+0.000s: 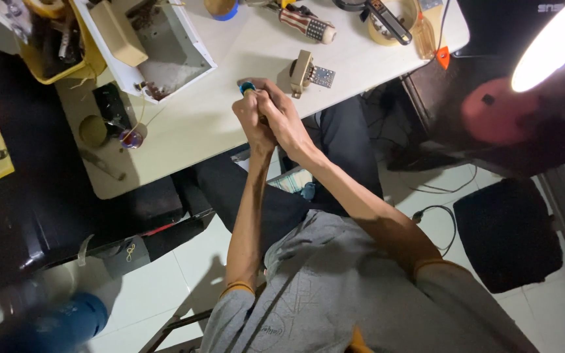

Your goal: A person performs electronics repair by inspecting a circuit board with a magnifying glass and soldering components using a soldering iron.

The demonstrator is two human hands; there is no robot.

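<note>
Pressing together over the white table (230, 52): left hand (251, 121) and right hand (282, 114), both closing around a small blue-tipped object (248, 87). Poking out just past the fingertips, its shaft hiding inside the grip. Lying just beyond the right hand, a small circuit module (310, 74); farther off, a striped-handled tool (307, 25). Sitting well apart beyond the left hand, a white tray (148, 46).
</note>
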